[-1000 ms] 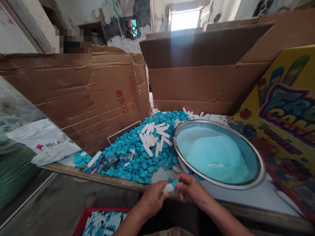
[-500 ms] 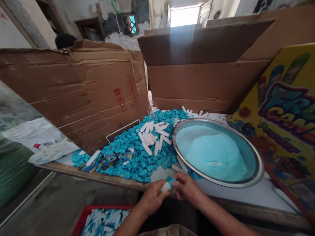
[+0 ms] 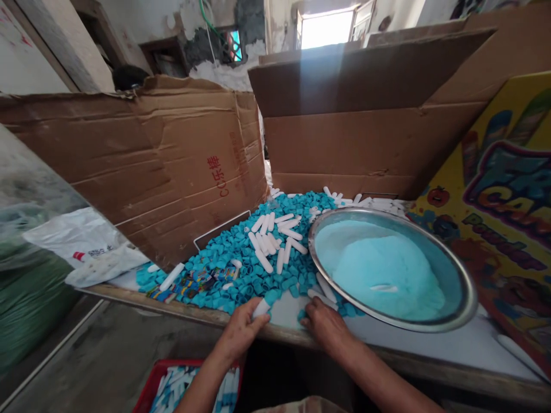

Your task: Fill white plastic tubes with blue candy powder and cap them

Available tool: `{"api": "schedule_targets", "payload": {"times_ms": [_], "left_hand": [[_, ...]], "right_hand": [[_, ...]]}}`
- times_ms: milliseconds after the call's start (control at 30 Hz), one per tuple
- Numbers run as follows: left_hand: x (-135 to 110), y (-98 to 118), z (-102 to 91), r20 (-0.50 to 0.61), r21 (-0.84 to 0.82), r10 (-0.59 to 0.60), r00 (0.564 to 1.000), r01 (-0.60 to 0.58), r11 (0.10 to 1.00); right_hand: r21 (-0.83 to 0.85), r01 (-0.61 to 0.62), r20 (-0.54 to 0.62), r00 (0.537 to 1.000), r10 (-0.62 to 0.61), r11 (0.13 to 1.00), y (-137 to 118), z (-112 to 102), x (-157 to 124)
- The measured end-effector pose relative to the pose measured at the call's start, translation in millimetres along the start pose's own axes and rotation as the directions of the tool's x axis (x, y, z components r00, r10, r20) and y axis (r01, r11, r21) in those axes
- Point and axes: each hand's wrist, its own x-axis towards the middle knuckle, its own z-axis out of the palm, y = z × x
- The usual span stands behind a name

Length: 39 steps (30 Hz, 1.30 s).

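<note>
Many blue caps point(image 3: 253, 282), basin point(image 3: 469, 304) near right hand point(image 3: 326, 322), grip unclear; left hand point(image 3: 240, 330) pinching capped tube point(image 3: 260, 308).

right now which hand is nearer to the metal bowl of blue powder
Right. The right hand is just to the left of the metal bowl, toward its near side; the left hand is farther left, holding a white tube.

Turquoise on caps point(image 3: 247, 287), white on tubes point(image 3: 264, 261), pale blue in powder point(image 3: 387, 264), silver on bowl point(image 3: 468, 295), red on near bin point(image 3: 148, 383), red-printed brown on left carton point(image 3: 181, 149), cartoon-patterned yellow on right box point(image 3: 508, 218).
</note>
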Motion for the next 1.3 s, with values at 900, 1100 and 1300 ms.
{"api": "schedule_targets", "payload": {"times_ms": [900, 1100, 1300], "left_hand": [[7.0, 42.8, 38.7, 0.402, 0.242, 0.007, 0.916, -0.113, 0.964], [4.9, 41.3, 52.1, 0.352, 0.308, 0.086, 0.932, -0.202, 0.93], [-1.5, 42.3, 51.1, 0.383, 0.396, 0.09, 0.919, -0.252, 0.883]], "right_hand": [[0.609, 0.132, -0.091, 0.991, -0.096, 0.782, 12.4, -20.8, -36.6], [0.675, -0.009, 0.043, 0.999, -0.027, 0.738, 19.1, -24.5, -40.3], [0.713, -0.109, 0.221, 0.972, -0.075, 0.692, 13.3, -31.4, -46.3]]}}
